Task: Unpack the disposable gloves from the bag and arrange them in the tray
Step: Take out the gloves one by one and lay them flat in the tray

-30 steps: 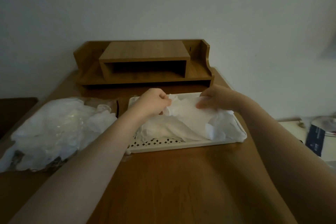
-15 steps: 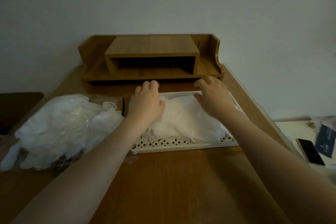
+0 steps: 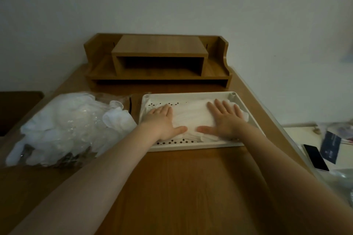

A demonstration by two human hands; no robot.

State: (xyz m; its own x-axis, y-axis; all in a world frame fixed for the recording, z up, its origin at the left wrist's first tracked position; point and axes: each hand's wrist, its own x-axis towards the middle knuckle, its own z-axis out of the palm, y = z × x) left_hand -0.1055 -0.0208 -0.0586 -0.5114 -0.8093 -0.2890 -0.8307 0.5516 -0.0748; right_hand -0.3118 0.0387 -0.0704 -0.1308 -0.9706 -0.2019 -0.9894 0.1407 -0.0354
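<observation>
Gloves (image 3: pixel 191 116), white and thin, are lying in a flattened stack inside the white tray (image 3: pixel 191 146), filling most of its floor. Both hands are pressing down on that stack with palms flat. The left hand (image 3: pixel 162 121) is resting on the stack's left part, fingers straight and together, thumb stretched out toward the middle. The right hand (image 3: pixel 224 118) is lying on the right part, fingers spread and straight, thumb pointing inward so the two thumbs are nearly meeting over the near edge of the stack. Neither hand is curling around anything. A thin ring is showing on one finger of the right hand.

The tray, with rows of small diamond-shaped holes along its near and far sides, is sitting on a wooden desk (image 3: pixel 181 187), with its right edge close to the desk's right side. Just to the tray's left, a clear plastic bag (image 3: pixel 63 126) is lying crumpled on the desk, holding a loose heap of more white gloves, some spilling toward the tray. Behind the tray, a wooden desk organiser (image 3: pixel 158 61) is standing against the wall. Off to the right, on a lower pale surface, a dark phone (image 3: pixel 315 157) is lying beside a dark blue card (image 3: pixel 331 147).
</observation>
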